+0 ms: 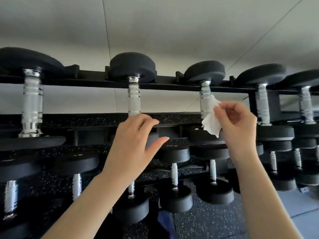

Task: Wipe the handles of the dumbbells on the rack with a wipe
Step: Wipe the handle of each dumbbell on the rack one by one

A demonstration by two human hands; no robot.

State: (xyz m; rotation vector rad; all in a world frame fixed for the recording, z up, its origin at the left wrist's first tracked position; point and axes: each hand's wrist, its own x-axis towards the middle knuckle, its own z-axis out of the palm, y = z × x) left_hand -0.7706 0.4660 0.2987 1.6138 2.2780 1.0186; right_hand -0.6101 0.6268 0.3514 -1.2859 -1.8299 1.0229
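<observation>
A crumpled wipe (212,118) is being pinched by the right hand (236,121) against a chrome handle (205,100); wrapping it fully round is being advised, while the left hand (131,140) is being held open.

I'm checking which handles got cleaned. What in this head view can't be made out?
- Head view: near end of the second handle, hidden by the left hand.
- Whether the wipe, pinched by the right hand, touches the third handle: motion blur.
- Weight markings on the dumbbell heads: too blurred.
</observation>
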